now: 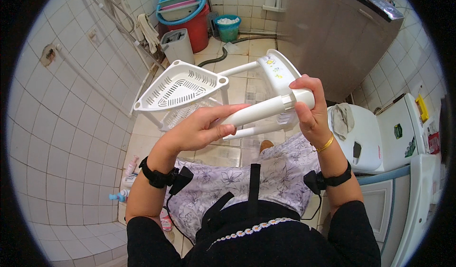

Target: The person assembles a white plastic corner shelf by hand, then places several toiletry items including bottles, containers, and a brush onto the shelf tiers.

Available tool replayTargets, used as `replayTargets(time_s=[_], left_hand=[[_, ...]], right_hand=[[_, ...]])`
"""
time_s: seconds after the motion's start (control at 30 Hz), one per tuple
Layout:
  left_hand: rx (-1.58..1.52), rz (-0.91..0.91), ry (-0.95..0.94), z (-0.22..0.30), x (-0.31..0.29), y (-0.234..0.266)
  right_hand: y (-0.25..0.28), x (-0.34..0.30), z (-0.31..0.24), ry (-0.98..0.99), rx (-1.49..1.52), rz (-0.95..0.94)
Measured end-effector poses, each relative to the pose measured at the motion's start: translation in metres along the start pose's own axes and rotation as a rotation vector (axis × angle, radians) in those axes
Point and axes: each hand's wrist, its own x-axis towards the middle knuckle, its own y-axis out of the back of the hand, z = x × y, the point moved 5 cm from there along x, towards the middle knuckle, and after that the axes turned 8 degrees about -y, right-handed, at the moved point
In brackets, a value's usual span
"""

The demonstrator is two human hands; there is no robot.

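Observation:
A white plastic tube (259,112) slants across the middle, with my left hand (202,128) wrapped around its lower left end. At the other end, my right hand (311,106) grips the round corner socket of a white shelf tier (280,74) between thumb and fingers. Tube and socket meet at a visible seam; how deep the tube sits in there is hidden. The tier is tipped on its side, and its outer band bears small yellow prints. More tubes run left from it toward a slotted triangular shelf basket (178,87). A second slotted tier (183,114) shows beneath that basket.
A grey bin (178,46), a red bucket (197,32) with stacked basins, and a teal bucket (228,28) stand at the back. A dark hose (216,58) lies on the floor. At right is a white toilet (356,139) with a cloth on its lid. Bottles (121,196) stand at lower left.

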Motion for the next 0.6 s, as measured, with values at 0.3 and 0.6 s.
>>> replayTargets(time_s=[0.3,0.6], left_hand=[[-0.202,-0.056,0.105,0.009,-0.005,-0.004],[0.435,0.144,-0.269,0.018,0.001,-0.032]], right_hand=[[0.0,0.0,-0.021,0.113,-0.106,-0.08],[0.009,-0.001,-0.024,0.051,-0.1,0.051]])
